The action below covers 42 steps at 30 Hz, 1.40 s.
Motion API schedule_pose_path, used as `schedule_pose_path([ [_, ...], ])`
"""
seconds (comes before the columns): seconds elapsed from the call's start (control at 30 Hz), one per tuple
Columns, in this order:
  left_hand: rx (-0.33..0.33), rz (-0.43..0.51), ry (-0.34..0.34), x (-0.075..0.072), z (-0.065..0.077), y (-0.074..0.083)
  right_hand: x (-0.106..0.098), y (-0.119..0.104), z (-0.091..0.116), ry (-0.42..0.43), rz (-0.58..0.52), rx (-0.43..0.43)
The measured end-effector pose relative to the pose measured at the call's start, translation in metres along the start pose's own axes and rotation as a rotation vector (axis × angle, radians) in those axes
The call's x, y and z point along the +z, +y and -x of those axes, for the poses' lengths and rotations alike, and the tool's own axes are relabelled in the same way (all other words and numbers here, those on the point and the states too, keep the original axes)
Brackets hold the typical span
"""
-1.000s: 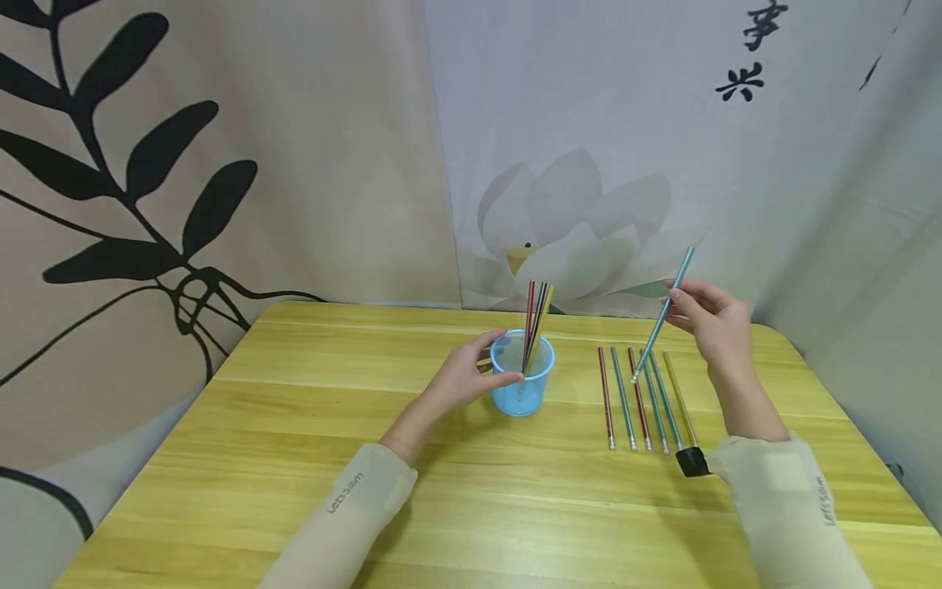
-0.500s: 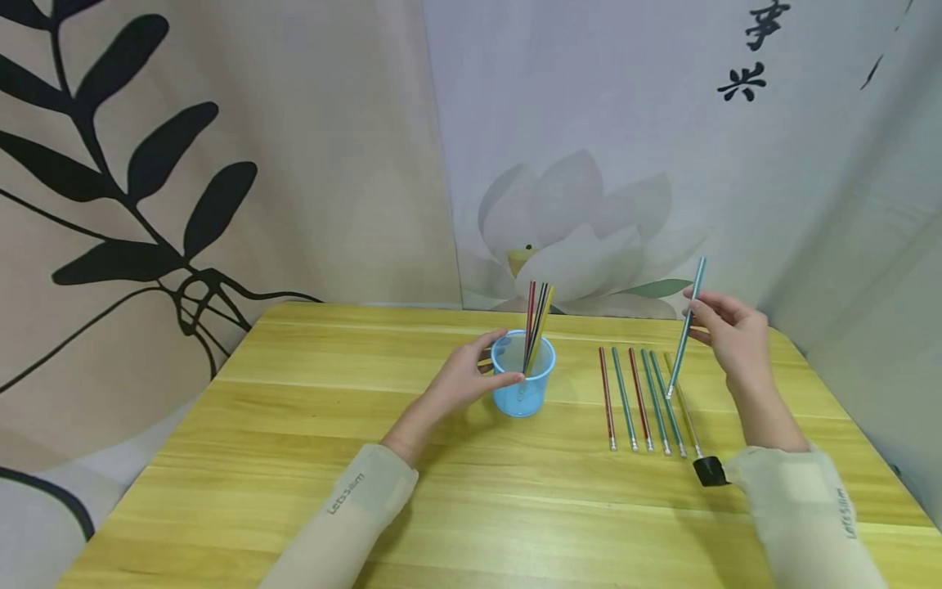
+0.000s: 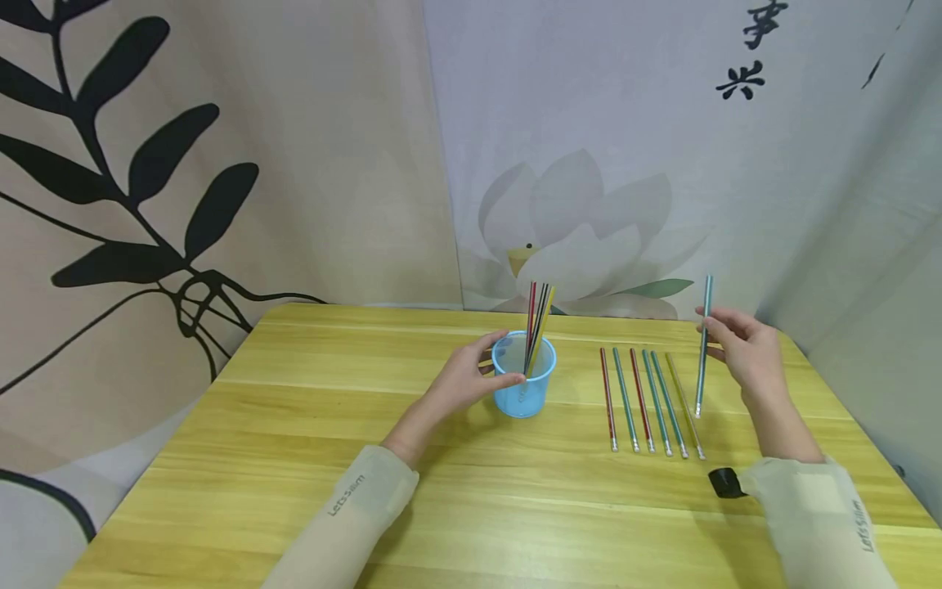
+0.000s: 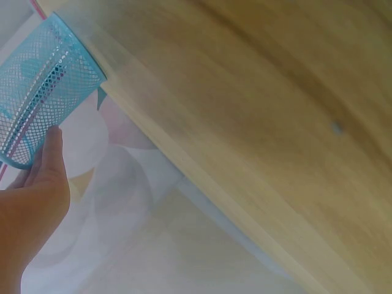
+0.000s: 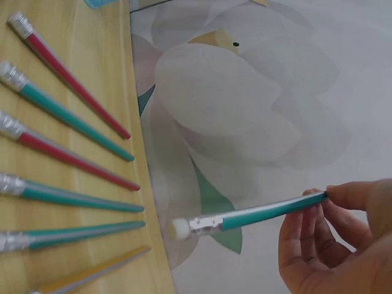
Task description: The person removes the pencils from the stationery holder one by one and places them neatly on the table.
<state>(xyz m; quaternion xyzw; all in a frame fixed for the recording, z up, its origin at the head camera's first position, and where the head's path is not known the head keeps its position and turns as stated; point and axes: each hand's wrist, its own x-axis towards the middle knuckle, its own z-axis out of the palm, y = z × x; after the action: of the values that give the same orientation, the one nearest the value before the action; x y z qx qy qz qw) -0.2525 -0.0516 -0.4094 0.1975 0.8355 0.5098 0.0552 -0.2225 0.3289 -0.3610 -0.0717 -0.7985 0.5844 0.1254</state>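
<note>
My left hand [image 3: 465, 375] holds a blue mesh pencil cup [image 3: 524, 401], thumb on the near side and fingers behind. A red pencil [image 3: 530, 309], dark pencils and a yellow pencil [image 3: 545, 317] lean inside it. At the right, my right hand [image 3: 754, 353] pinches a green pencil [image 5: 269, 212] between thumb and fingertips. This pencil stands nearly upright in the head view, eraser end down, just right of the row. That row on the table has a red pencil [image 3: 607, 401], a green pencil [image 3: 625, 401], another red pencil [image 3: 642, 401], further green pencils and a yellow pencil [image 3: 685, 409].
The wooden table [image 3: 309, 425] reaches back to a printed curtain [image 3: 353, 164]. A black camera block [image 3: 726, 483] sticks out from the right sleeve, low over the table near the yellow pencil's eraser end.
My right hand has moved right and slightly toward me with the green pencil, passing over the row. The pencil has turned from slanted to nearly upright. The left hand and cup look unchanged.
</note>
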Motion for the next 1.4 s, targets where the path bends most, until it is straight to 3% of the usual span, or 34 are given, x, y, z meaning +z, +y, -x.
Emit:
schedule_pose_path([
  [0.17,-0.006,0.012,-0.01,0.0,0.001,0.0,-0.004,0.009,-0.001,-0.018,0.1,0.024],
  [0.73,-0.018,-0.024,-0.017,0.0,0.001,-0.002,-0.013,0.036,-0.002,-0.101,0.17,0.065],
  [1.4,-0.009,-0.028,-0.013,0.0,0.0,-0.001,-0.02,0.056,-0.003,-0.241,0.237,0.181],
])
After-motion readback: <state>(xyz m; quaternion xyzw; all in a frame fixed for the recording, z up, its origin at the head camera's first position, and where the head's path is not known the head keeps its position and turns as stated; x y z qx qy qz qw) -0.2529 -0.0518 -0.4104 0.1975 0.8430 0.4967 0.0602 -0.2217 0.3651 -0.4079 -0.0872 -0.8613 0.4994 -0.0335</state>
